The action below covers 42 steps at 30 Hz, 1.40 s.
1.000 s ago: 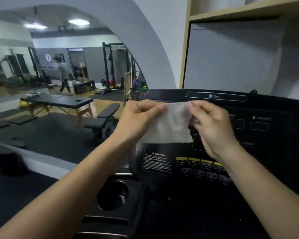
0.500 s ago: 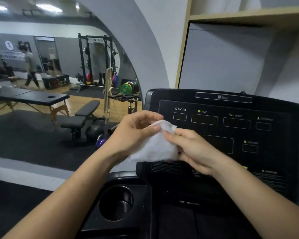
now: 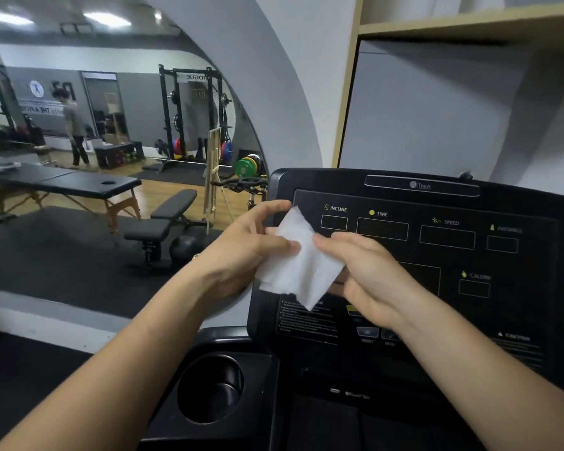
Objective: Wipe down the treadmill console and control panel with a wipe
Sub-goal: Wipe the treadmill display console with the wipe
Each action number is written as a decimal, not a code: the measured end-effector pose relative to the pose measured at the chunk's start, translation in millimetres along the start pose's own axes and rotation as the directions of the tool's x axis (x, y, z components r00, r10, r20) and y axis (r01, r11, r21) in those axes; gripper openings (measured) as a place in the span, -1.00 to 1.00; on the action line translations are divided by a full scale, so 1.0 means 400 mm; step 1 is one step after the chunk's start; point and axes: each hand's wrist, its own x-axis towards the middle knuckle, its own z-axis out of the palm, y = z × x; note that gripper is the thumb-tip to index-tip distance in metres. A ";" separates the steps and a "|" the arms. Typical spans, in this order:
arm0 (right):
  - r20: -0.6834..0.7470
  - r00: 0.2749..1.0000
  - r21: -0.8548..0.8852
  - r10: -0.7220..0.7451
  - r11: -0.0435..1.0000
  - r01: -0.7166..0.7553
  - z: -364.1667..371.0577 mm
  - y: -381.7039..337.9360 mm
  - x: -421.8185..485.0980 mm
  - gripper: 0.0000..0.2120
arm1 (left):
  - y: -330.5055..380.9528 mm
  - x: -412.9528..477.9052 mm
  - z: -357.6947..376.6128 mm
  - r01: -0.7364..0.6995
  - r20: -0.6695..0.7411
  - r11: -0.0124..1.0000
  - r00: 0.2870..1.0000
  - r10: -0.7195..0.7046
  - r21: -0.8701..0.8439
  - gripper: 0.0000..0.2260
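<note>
My left hand (image 3: pixel 241 252) and right hand (image 3: pixel 372 278) pinch the thin white wipe (image 3: pixel 293 271) by the left edge of the black treadmill console (image 3: pixel 518 288). I judge all the wiping is yet to do.

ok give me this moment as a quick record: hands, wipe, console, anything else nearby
console: black, displays dark; INCLINE, TIME and SPEED labels readable
wipe: white, creased, held up in front of the console's left side
left hand: pinches the wipe's left edge
right hand: pinches the wipe's right edge
wipe touching console: cannot tell
cup holder: below the console, to its left
</note>
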 end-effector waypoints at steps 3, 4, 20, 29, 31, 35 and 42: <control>-0.016 0.999 0.163 0.032 0.986 -0.029 -0.004 0.000 -0.003 -0.21 | -0.007 0.002 -0.002 -0.062 -0.001 0.998 0.998 0.062 0.022 -0.33; 0.008 0.999 0.208 0.051 0.977 -0.051 -0.005 0.003 -0.005 -0.17 | -0.007 -0.001 -0.002 -0.076 0.005 0.997 0.997 0.076 0.029 -0.37; 0.131 0.860 -0.435 -0.494 0.751 0.497 -0.064 -0.032 0.040 -0.94 | -0.018 0.014 0.006 -0.270 -0.009 0.846 0.951 0.308 0.460 -0.83; 0.296 0.413 -0.755 -0.861 0.053 0.653 -0.055 -0.029 0.051 -0.93 | -0.036 0.031 0.034 -0.128 -0.028 0.916 0.988 0.149 0.381 -0.82; 0.486 0.291 -0.712 -0.824 -0.180 0.679 -0.053 0.010 0.043 -0.89 | -0.037 0.030 0.040 -0.070 -0.033 0.990 0.997 0.074 0.126 -0.80; 0.653 0.266 -0.665 -0.709 -0.369 0.649 -0.068 0.061 0.040 -0.84 | -0.051 0.025 0.030 -0.152 -0.081 0.981 0.983 0.163 0.122 -0.80; 0.075 0.871 -0.424 -0.485 0.775 0.468 -0.044 -0.003 0.051 -0.71 | -0.075 0.034 0.021 -0.257 -0.161 0.948 0.944 0.288 0.188 -0.89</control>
